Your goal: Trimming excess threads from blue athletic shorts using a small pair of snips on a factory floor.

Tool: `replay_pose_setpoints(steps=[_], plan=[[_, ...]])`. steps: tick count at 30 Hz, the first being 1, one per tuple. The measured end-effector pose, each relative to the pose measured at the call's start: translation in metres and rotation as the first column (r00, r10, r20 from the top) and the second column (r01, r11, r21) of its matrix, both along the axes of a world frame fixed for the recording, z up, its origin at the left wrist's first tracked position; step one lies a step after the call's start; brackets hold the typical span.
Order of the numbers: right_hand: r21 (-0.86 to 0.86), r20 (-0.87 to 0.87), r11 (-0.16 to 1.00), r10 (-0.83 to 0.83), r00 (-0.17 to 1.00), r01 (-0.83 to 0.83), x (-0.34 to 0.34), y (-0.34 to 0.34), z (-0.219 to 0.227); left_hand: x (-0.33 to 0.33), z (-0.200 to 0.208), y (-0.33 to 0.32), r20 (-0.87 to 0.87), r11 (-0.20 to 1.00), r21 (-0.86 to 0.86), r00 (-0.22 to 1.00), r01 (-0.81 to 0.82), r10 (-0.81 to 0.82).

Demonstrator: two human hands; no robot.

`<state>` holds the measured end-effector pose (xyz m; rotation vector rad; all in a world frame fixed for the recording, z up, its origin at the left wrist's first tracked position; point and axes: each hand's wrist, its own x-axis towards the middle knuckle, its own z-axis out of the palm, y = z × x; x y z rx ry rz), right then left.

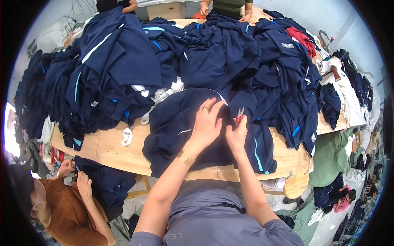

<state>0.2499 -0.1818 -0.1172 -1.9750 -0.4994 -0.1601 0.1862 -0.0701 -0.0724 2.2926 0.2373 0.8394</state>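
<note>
A navy garment (pixel 172 123) with a light-blue stripe is spread over the near edge of the wooden table in front of me. My left hand (pixel 207 125) lies on it, fingers stretched out and apart, close to a white strip along a seam. Just to the right, my right hand (pixel 237 133) is closed around small scissors (pixel 239 116) with red handles. Their metal blades point away from me, over the cloth. Most of the handles is hidden inside the fingers.
Heaps of navy garments (pixel 119 61) surround the work on the table (pixel 111 149). A white scrap (pixel 127 137) lies to the left. At lower left a person in brown (pixel 69 201) handles navy cloth; two more people stand across the table. Green fabric (pixel 330 160) hangs at right.
</note>
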Motion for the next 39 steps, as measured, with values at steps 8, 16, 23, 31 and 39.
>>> replay_pose_setpoints(steps=[8, 16, 23, 31, 39], plan=[[0.585, -0.318, 0.765, 0.523, 0.791, -0.271, -0.010, -0.026, 0.073, -0.023, 0.035, 0.044, -0.238, 0.893, -0.254, 0.871, 0.371, -0.429], [0.807, -0.472, 0.570, 0.781, 0.409, -0.156, -0.016, -0.019, 0.071, -0.092, 0.034, 0.038, 0.248, 0.171, -0.955, 0.969, 0.243, 0.006], [0.771, -0.623, 0.632, 0.724, 0.297, 0.076, -0.018, -0.005, 0.047, -0.129, 0.014, 0.025, 0.032, 0.022, -0.999, 0.999, 0.033, -0.031], [0.400, -0.337, 0.857, 0.467, 0.818, -0.325, -0.022, 0.003, 0.023, -0.130, 0.022, 0.024, 0.145, -0.096, -0.984, 0.988, 0.150, 0.055], [0.005, -0.045, 0.790, 0.612, 0.789, -0.613, -0.040, -0.004, 0.068, -0.132, 0.015, 0.023, 0.121, -0.050, -0.991, 0.989, 0.126, 0.086]])
